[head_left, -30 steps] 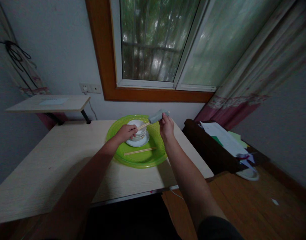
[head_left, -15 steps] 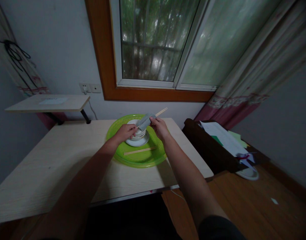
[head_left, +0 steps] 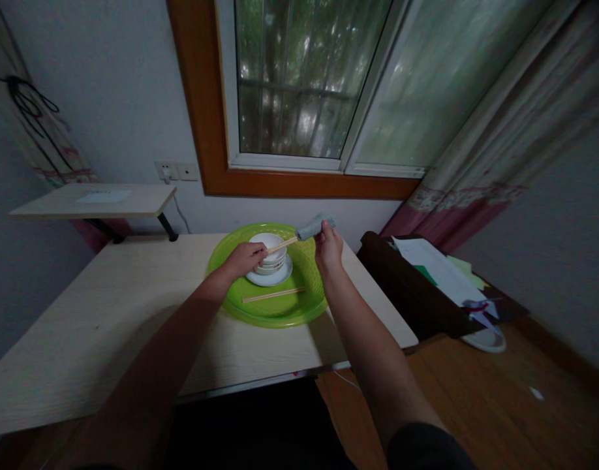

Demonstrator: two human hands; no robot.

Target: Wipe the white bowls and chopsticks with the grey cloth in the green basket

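My left hand (head_left: 247,258) is closed on the near end of a pair of wooden chopsticks (head_left: 283,245), held above a stack of white bowls (head_left: 266,239). My right hand (head_left: 329,245) pinches a grey-blue cloth (head_left: 313,228) wrapped around the chopsticks' far end. Beneath the bowls is a white plate (head_left: 281,279). Plate and bowls stand in a round green basket tray (head_left: 231,302). More wooden chopsticks (head_left: 274,295) lie on the tray's near part, below the plate.
The tray rests on a pale wooden table (head_left: 108,326). A small raised shelf (head_left: 98,201) stands at the back left. Right of the table is a dark brown piece of furniture (head_left: 402,287) with papers (head_left: 429,267) on it. Behind is a window (head_left: 299,98).
My right hand and the cloth have slid right along the chopsticks, away from my left hand. The chopsticks' middle is now bare and their far tips are covered. My left hand has hardly moved.
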